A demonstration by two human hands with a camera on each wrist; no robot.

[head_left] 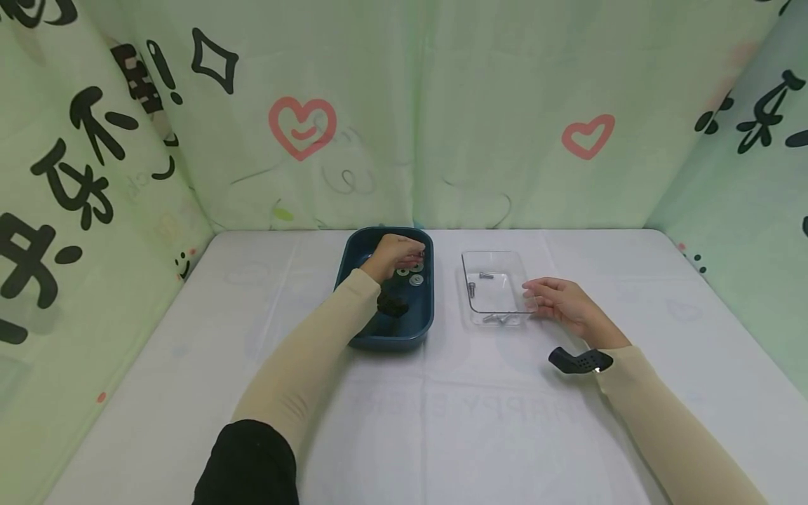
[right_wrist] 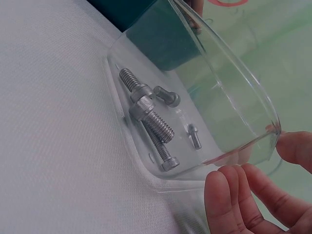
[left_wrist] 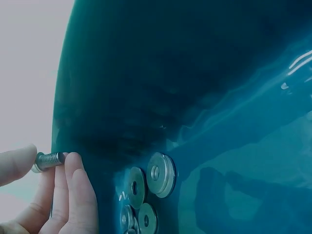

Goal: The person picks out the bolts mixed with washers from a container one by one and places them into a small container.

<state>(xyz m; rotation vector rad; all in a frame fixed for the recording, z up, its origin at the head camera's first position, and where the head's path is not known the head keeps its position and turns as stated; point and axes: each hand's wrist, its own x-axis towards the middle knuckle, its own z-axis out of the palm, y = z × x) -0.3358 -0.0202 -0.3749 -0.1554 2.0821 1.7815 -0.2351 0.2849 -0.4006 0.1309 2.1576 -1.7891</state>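
My left hand (head_left: pixel 398 256) is over the far part of the dark blue tray (head_left: pixel 423 330). Between thumb and fingertips it pinches a short threaded screw (left_wrist: pixel 50 161), seen in the left wrist view. Several flat metal washers (head_left: pixel 416 280) lie on the tray's floor close to that hand. To the right stands a clear plastic box (head_left: pixel 499 259), whose right-hand wall my right hand (head_left: pixel 562 303) grips with thumb and fingertips. Inside the box lie several metal socket-head screws (right_wrist: pixel 154 120) of differing sizes, spread toward one side.
A white cloth (head_left: pixel 486 421) covers the table under both containers. Green printed curtains (head_left: pixel 505 84) rise at its back and on both sides. The blue tray and the clear box stand side by side with a narrow gap between them.
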